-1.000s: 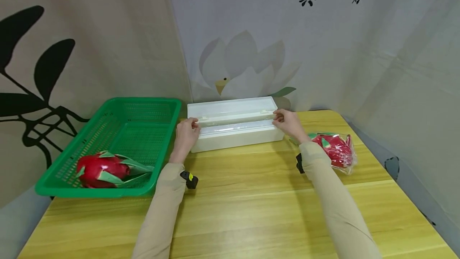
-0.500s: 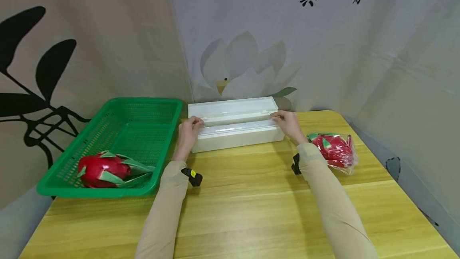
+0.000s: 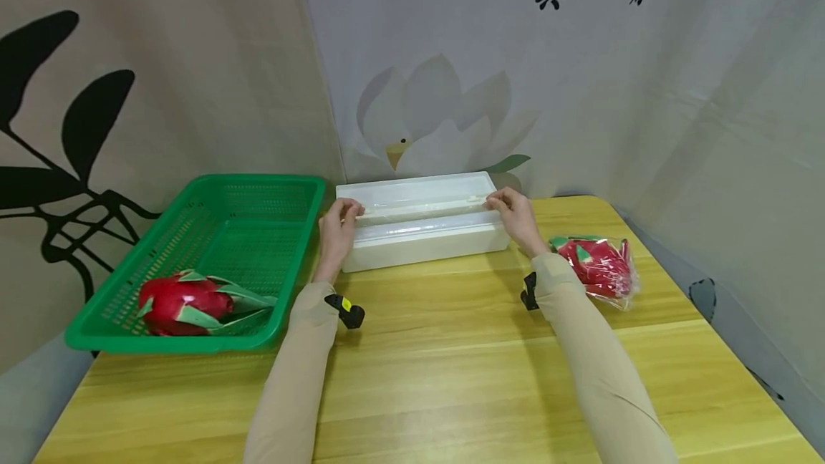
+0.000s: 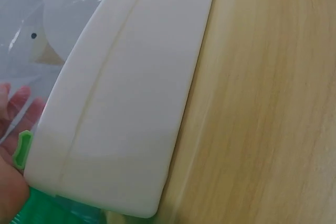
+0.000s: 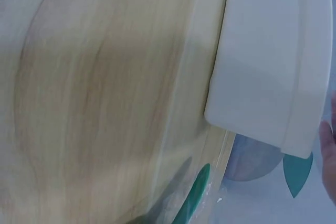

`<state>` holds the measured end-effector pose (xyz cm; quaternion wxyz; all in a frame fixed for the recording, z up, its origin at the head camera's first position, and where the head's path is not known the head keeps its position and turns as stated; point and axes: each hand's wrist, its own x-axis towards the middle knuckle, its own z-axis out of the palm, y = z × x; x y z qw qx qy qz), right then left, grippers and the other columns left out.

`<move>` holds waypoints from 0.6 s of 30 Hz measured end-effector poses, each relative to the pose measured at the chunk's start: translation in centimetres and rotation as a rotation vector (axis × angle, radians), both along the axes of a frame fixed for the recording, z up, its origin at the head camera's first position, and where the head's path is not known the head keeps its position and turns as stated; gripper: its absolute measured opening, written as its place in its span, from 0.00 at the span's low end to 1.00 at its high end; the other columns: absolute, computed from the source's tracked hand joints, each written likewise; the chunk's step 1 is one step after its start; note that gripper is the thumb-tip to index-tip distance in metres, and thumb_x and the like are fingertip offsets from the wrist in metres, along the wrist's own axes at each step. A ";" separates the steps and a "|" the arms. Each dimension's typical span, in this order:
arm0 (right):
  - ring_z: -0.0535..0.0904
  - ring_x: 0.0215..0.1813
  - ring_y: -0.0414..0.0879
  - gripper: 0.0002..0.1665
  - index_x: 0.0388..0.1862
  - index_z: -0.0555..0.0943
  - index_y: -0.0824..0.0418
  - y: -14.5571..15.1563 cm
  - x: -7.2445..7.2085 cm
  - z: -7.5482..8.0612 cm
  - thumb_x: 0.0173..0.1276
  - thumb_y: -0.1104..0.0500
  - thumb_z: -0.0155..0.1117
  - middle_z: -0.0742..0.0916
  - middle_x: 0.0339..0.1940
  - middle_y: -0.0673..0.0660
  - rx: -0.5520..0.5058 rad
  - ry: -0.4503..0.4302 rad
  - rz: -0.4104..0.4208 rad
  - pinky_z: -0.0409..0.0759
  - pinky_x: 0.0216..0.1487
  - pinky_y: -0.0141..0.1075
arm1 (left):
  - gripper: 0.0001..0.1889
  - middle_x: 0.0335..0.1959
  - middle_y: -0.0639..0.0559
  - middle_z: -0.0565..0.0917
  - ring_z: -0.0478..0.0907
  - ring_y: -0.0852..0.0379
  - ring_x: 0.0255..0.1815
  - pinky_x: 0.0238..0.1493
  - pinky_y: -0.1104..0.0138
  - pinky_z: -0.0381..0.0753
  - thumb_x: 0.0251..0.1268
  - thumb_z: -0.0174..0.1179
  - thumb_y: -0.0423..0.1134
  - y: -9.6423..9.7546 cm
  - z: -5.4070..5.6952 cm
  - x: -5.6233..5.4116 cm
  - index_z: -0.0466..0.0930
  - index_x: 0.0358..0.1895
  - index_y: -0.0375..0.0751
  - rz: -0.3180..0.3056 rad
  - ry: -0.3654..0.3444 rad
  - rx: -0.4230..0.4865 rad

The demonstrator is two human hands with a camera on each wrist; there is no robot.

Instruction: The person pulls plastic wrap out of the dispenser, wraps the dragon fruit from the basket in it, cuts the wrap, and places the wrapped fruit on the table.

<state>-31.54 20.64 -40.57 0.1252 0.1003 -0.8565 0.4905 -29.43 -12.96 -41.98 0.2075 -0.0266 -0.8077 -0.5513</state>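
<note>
I have the left grip [image 3: 336,236] and right grip [image 3: 518,220] each pinching clear film [image 3: 422,226], the open white box [image 3: 425,252] between them. Beside the left grip I see the green basket [image 3: 303,256]; near the right, wrapped red fruit [image 3: 601,268].

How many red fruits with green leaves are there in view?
2. One red fruit with green leaves lies inside the green perforated plastic basket; the second red fruit, wrapped in clear plastic, lies on the wooden table, right of the long white box.
</note>
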 end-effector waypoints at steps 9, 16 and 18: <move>0.81 0.47 0.58 0.17 0.49 0.78 0.69 -0.3 0.0 0.5 0.74 0.57 0.50 0.85 0.44 0.67 -0.068 0.049 -0.008 0.80 0.53 0.48 | 0.15 0.39 0.35 0.85 0.85 0.43 0.40 0.44 0.54 0.85 0.72 0.49 0.42 0.0 0.6 -0.2 0.75 0.47 0.31 -0.048 0.043 0.100; 0.82 0.47 0.58 0.19 0.48 0.79 0.71 -0.4 -0.1 1.5 0.73 0.57 0.51 0.86 0.44 0.68 -0.071 0.068 -0.012 0.82 0.50 0.44 | 0.15 0.39 0.38 0.86 0.86 0.46 0.37 0.40 0.68 0.85 0.71 0.51 0.43 -0.1 1.2 -0.3 0.78 0.47 0.34 -0.016 0.066 0.134; 0.83 0.47 0.58 0.19 0.48 0.79 0.71 -0.4 0.0 1.8 0.73 0.56 0.51 0.86 0.44 0.68 -0.068 0.061 -0.007 0.82 0.51 0.42 | 0.15 0.40 0.39 0.86 0.86 0.46 0.38 0.41 0.66 0.85 0.71 0.51 0.43 -0.1 1.3 -0.3 0.78 0.47 0.35 -0.004 0.065 0.137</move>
